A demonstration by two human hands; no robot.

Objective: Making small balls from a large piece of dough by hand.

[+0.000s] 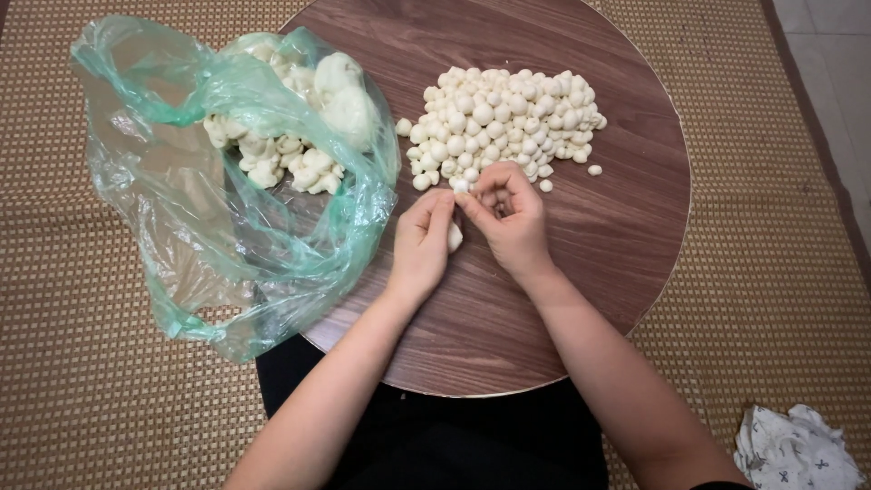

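— What are the hands doing on your feed?

— I see the left hand (422,238) curled shut around a pale lump of dough (455,237), which peeks out at its 3 o'clock side. The right hand (510,218) touches it there, thumb and fingertips pinched together on a bit of that same lump. Both hands rest on the round wooden tabletop (626,227), just under its middle.

— And going from the left?

— At 9 o'clock from the hands lies a crumpled green plastic bag (181,209), partly on the tabletop and partly on the woven mat (73,390). Inside it, toward 11 o'clock, I make out larger knobbly dough chunks (290,150).

— Then the middle?

— At 12 o'clock from the hands, a heap of small dough balls (499,122) sits on the wood; its nearest balls lie just beside the right hand's fingertips, and a few strays lie at the heap's 4 o'clock edge.

— Anything on the right?

— At 4 o'clock, well apart on the mat, a crumpled white patterned cloth (794,449).
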